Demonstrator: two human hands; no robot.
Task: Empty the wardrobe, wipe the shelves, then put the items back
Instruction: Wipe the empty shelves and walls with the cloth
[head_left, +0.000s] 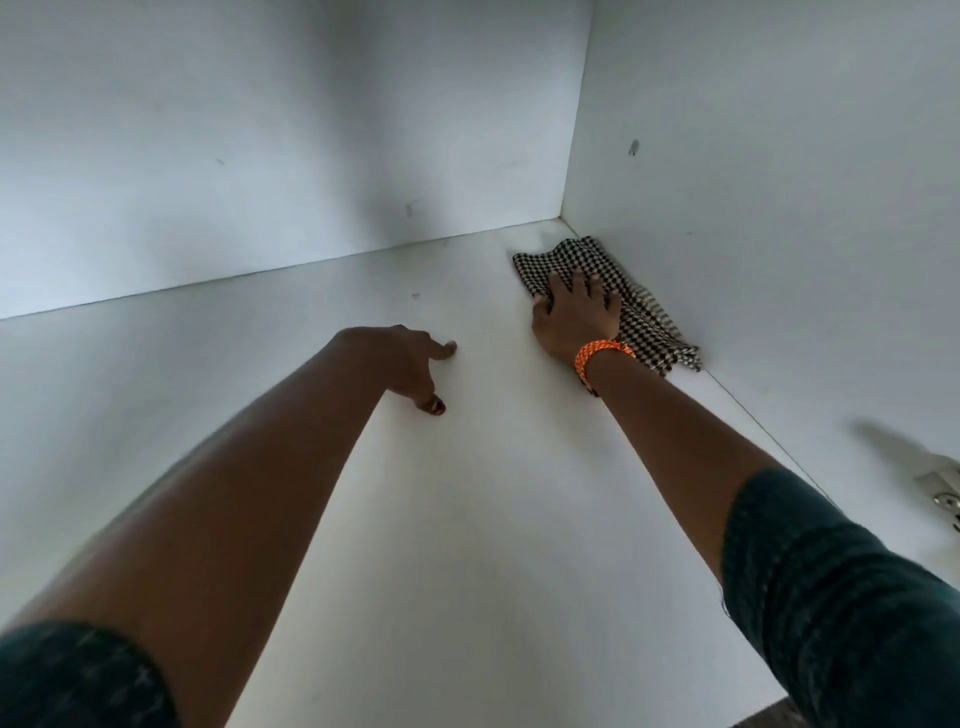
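The shelf (467, 467) holds nothing but the cloth (582, 260), so the emptying looks done for this compartment, and wiping is the step in hand. The right hand (576, 317) presses the checked cloth flat in the far right corner, fingers (579, 283) spread over it (thumb side bunching a fold). The left hand (415, 364) rests on the bare shelf at centre, fingers loosely bent, holding nothing. Faint marks remain on the back wall (260, 156); other shelves, and putting items back, are probably still left.

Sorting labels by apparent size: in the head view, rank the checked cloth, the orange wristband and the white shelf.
1. white shelf
2. checked cloth, partly under the right hand
3. orange wristband
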